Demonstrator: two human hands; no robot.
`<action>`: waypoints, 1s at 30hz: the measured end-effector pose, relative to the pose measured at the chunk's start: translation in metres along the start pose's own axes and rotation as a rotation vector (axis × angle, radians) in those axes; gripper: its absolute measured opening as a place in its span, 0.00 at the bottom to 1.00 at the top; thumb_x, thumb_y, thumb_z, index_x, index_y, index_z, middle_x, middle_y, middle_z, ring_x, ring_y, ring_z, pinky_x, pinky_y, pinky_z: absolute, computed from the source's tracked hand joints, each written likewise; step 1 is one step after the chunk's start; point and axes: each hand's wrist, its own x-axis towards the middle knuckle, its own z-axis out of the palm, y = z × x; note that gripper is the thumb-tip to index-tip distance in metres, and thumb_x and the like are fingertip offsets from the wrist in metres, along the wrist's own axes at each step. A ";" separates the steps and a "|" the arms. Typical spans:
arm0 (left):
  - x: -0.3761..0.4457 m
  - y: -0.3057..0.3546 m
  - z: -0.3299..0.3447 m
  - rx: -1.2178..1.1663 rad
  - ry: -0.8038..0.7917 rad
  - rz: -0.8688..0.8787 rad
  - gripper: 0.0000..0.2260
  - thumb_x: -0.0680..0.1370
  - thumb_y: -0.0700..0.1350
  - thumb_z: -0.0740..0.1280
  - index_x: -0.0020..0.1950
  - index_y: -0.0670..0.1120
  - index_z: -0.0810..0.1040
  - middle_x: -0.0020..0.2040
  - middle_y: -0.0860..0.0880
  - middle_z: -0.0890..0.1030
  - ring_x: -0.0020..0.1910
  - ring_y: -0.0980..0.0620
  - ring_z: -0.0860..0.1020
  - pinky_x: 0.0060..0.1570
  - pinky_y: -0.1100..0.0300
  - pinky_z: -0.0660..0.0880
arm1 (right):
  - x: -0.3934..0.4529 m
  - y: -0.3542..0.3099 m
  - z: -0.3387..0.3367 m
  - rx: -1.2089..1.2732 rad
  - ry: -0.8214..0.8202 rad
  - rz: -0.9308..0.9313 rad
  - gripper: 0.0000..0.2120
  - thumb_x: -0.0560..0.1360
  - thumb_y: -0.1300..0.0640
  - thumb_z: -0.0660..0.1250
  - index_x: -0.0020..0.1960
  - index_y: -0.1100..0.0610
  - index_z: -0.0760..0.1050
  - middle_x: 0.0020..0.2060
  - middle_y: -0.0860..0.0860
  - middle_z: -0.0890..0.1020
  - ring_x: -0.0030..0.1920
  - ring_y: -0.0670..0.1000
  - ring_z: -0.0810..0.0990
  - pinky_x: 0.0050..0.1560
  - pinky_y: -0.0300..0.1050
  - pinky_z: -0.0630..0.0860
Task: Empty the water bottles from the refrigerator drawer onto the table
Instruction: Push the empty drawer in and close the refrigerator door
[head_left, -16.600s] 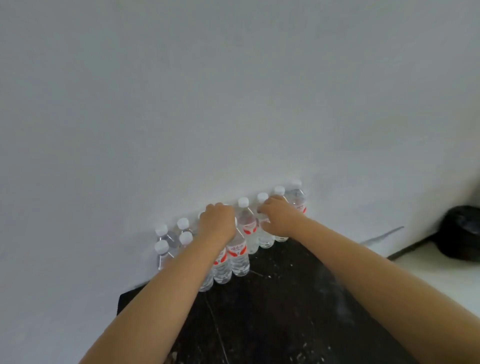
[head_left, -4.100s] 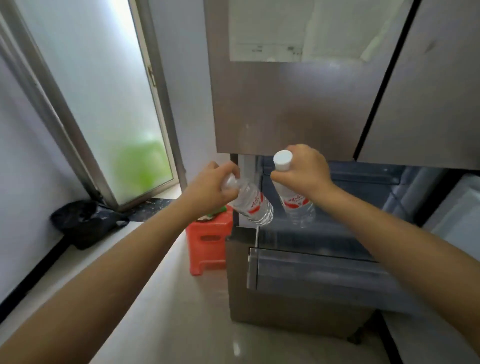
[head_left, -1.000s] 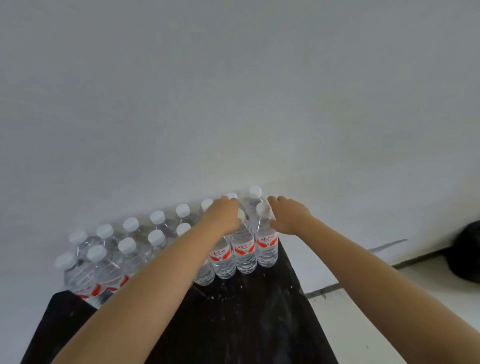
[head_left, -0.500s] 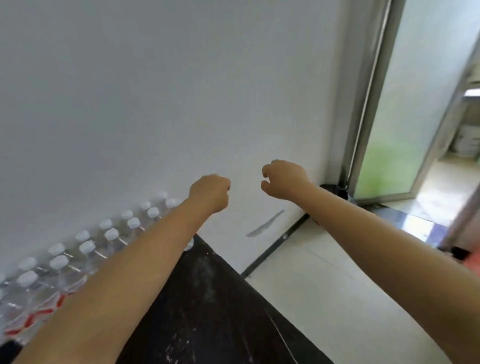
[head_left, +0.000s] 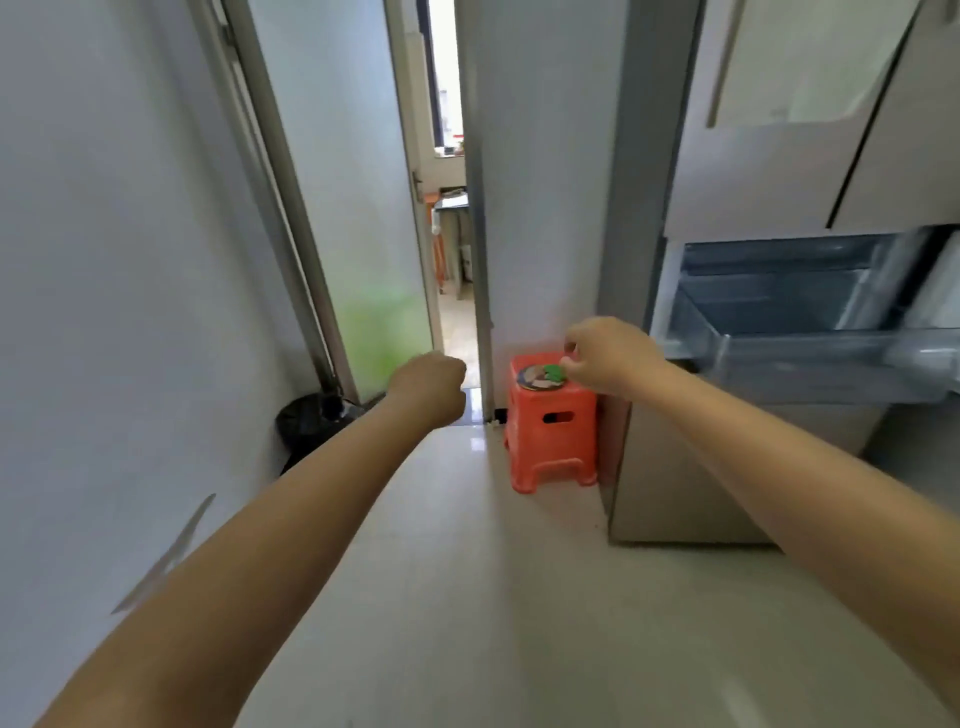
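Note:
Both arms reach forward at chest height, empty. My left hand (head_left: 430, 387) is curled into a loose fist in front of the doorway. My right hand (head_left: 602, 354) is also curled, fingers bent, holding nothing, just left of the pulled-out clear refrigerator drawer (head_left: 810, 358). The drawer juts from the refrigerator (head_left: 753, 171) at the right; I see no bottles in the part that shows. The table and the bottles are out of view.
An orange plastic stool (head_left: 551, 426) with a round plate and something green on it stands against the refrigerator's left side. A black bag (head_left: 311, 421) lies by the frosted sliding door (head_left: 343, 197). A white wall runs along the left. Pale floor tiles lie ahead.
I have turned from the table with its rows of bottles toward the refrigerator. Both hands let go of the bottles they set down and now hang empty in the air.

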 end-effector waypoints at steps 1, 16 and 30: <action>0.015 0.030 0.002 -0.004 0.002 0.038 0.15 0.79 0.40 0.58 0.64 0.42 0.74 0.62 0.41 0.74 0.61 0.42 0.74 0.53 0.55 0.72 | -0.003 0.033 -0.003 -0.010 -0.004 0.036 0.14 0.77 0.56 0.59 0.56 0.62 0.77 0.55 0.58 0.80 0.55 0.58 0.78 0.51 0.48 0.74; 0.215 0.360 0.042 -0.126 -0.039 0.298 0.15 0.80 0.47 0.58 0.64 0.41 0.72 0.62 0.41 0.76 0.61 0.41 0.76 0.55 0.50 0.74 | 0.034 0.397 0.023 0.281 -0.020 0.600 0.18 0.79 0.53 0.57 0.65 0.62 0.70 0.61 0.58 0.77 0.59 0.58 0.76 0.57 0.50 0.74; 0.401 0.448 0.122 -0.235 -0.329 0.538 0.19 0.79 0.50 0.62 0.64 0.38 0.71 0.63 0.41 0.71 0.62 0.43 0.74 0.60 0.54 0.70 | 0.187 0.527 0.099 1.520 0.395 1.348 0.19 0.81 0.66 0.53 0.72 0.64 0.61 0.38 0.57 0.72 0.43 0.56 0.78 0.60 0.54 0.74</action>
